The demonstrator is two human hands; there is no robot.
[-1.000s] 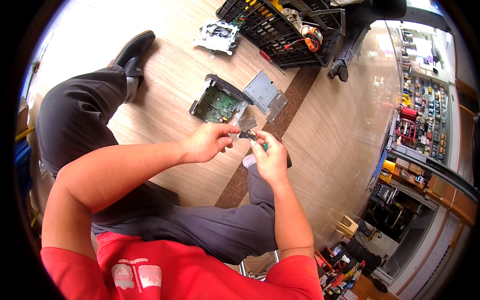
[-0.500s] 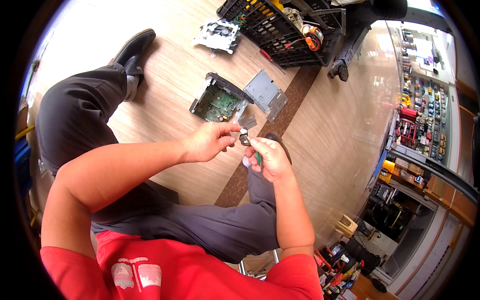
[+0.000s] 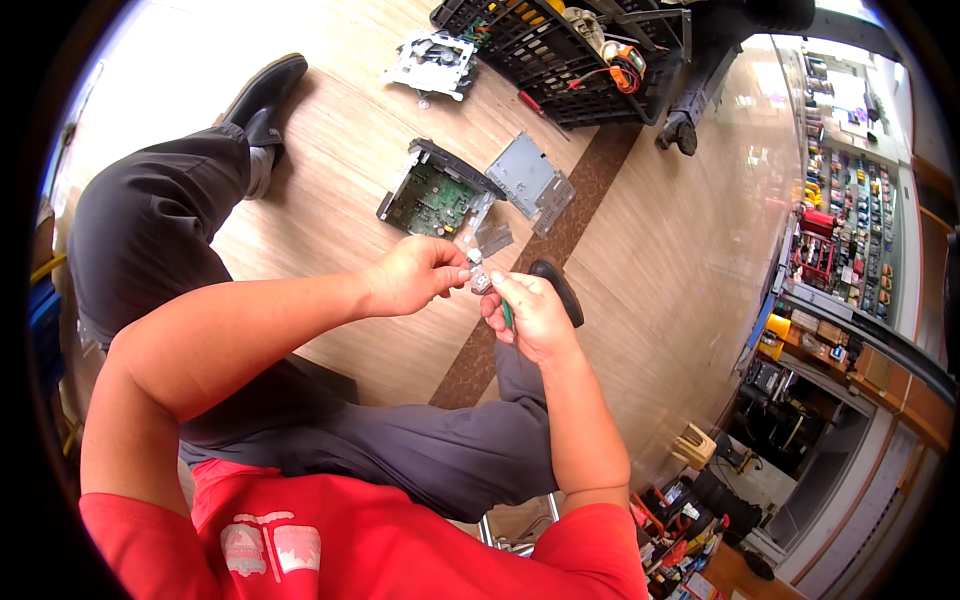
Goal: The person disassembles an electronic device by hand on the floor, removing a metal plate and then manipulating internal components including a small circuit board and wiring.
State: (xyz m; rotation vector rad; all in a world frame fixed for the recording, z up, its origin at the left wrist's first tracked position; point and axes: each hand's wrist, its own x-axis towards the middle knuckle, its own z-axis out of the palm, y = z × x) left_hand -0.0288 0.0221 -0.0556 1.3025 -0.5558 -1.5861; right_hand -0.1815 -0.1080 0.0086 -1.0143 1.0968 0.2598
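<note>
Between my fingertips is a small silver-grey part (image 3: 481,279) with a pale end; its exact kind is too small to tell. My left hand (image 3: 415,276) pinches it from the left with thumb and forefinger. From the other side, my right hand (image 3: 532,311) meets the part with its thumb and forefinger. A green-handled tool (image 3: 507,314) lies in the curled fingers of that right hand, its tip hidden. Just beyond the hands, an opened metal housing (image 3: 408,207) with a green circuit board (image 3: 440,204) stands on the floor.
Beside the housing lie a grey metal cover (image 3: 526,172) and a small grey plate (image 3: 494,239). Farther off are a silver drive mechanism (image 3: 432,66), a red-handled screwdriver (image 3: 530,101) and a black plastic crate (image 3: 540,62) with tools. Stocked shelves (image 3: 845,220) line the right.
Both hands have shifted slightly left with the small part. The part appears turned: its dark face showed before, and a silver-grey face shows now.
</note>
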